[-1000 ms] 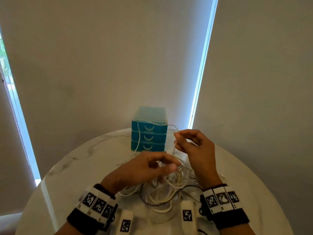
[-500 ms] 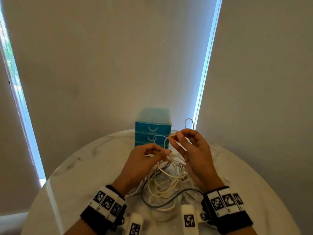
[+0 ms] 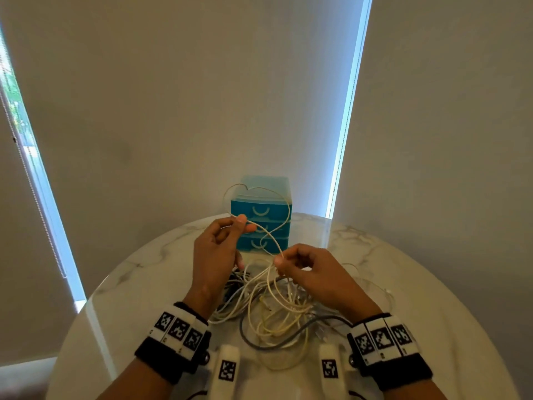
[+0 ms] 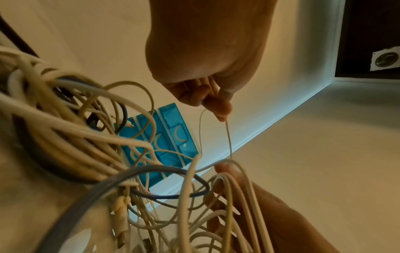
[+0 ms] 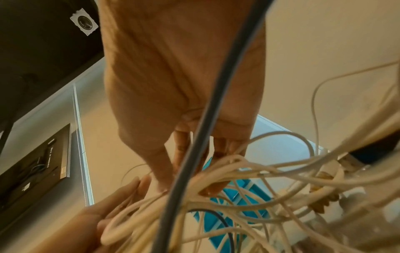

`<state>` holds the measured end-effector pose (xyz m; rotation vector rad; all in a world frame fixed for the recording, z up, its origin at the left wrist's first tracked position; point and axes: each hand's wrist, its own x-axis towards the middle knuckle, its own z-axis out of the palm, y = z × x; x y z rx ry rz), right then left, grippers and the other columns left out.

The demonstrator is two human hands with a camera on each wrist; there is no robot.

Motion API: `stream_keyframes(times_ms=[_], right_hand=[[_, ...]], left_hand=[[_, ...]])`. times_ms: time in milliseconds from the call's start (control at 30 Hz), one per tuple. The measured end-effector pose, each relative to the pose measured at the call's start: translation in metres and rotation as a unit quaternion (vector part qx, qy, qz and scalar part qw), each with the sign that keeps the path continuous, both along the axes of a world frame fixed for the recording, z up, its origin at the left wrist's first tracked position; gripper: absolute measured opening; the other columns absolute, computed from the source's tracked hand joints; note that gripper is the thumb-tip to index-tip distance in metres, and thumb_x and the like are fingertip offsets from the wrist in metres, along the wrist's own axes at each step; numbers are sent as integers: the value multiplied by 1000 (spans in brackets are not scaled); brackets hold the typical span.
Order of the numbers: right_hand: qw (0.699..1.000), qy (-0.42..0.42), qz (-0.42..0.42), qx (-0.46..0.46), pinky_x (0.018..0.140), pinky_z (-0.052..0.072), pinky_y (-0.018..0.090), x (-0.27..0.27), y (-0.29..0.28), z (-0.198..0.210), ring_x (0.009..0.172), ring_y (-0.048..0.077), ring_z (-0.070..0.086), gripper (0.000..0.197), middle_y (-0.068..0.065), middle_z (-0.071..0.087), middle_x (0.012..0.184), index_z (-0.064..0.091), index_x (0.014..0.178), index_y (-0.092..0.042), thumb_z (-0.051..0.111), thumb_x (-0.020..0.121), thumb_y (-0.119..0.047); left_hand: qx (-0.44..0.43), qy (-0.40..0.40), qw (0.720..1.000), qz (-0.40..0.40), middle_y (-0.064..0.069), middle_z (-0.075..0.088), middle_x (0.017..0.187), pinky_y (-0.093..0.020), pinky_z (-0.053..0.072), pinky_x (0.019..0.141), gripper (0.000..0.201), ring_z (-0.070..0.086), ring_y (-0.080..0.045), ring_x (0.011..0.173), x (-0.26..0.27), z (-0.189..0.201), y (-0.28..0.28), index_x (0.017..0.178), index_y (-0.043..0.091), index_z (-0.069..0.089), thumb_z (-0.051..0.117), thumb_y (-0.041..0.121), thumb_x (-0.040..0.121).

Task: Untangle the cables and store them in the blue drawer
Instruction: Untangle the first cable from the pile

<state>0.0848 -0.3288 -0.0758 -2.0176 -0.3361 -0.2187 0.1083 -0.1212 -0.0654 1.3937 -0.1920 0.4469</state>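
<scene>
A thin white cable (image 3: 271,239) stretches between my two hands and loops up in front of the blue drawer unit (image 3: 261,210), whose three drawers are closed. My left hand (image 3: 240,222) pinches one part of it, raised close to the drawers. Lower and to the right, my right hand (image 3: 279,259) pinches the same cable just above the tangle of white cables (image 3: 274,307). A grey cable (image 3: 259,340) curls round the front of the tangle. In the left wrist view, my left hand's fingertips (image 4: 218,106) pinch the thin strand above the drawer unit (image 4: 171,135).
Everything sits on a round white marble table (image 3: 138,284) in a corner, with blinds behind the drawers. Two white tagged blocks (image 3: 227,368) lie at the near edge. The tangle fills the right wrist view, with the grey cable (image 5: 205,119) across my right hand.
My left hand has risen toward the drawers with the thin cable pinched. My right hand has dropped toward the tangle. The loop in front of the drawers has grown wider.
</scene>
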Motion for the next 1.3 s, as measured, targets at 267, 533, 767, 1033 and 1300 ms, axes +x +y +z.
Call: stream_keyframes(times_ms=[267, 533, 767, 1033, 1300], right_hand=[[961, -118, -160, 195, 78, 63, 26, -4, -15, 11, 85, 10, 78, 13, -9, 82, 96, 84, 107, -30, 80, 96, -34], [918, -78, -133, 365, 83, 67, 32, -5, -1, 17, 95, 28, 81, 15, 14, 81, 98, 80, 109, -8, 78, 98, -17], [914, -61, -50, 398, 91, 65, 36, -4, 2, 18, 104, 27, 80, 27, 17, 79, 111, 70, 119, -3, 70, 103, -24], [983, 27, -64, 173, 82, 67, 35, 5, 2, -4, 96, 24, 80, 25, 4, 83, 94, 79, 106, -15, 71, 102, -38], [957, 12, -32, 288, 84, 67, 46, -3, 17, 6, 96, 33, 80, 25, 14, 82, 98, 79, 112, -7, 76, 98, -27]], left_hand=[[225, 100, 928, -279, 1, 82, 107, -27, 56, 57, 62, 71, -12, 70, -12, -4, -19, 134, 27, 55, 90, 38, 84], [309, 57, 926, -211, 11, 82, 103, -28, 55, 93, 39, 76, -3, 101, -4, -11, -9, 121, 37, 72, 86, 50, 87], [198, -17, 976, -91, 3, 83, 87, -12, 51, 79, 20, 78, -5, 90, -3, -7, -10, 104, 21, 81, 73, 39, 101], [-6, 31, 993, -112, -6, 81, 93, -17, 33, 42, 35, 36, -10, 47, 7, -1, 3, 105, -2, 76, 66, 32, 105], [24, 31, 982, -186, -14, 80, 96, -19, 35, 42, 30, 37, -10, 45, 2, -8, -9, 113, 10, 80, 70, 35, 98]])
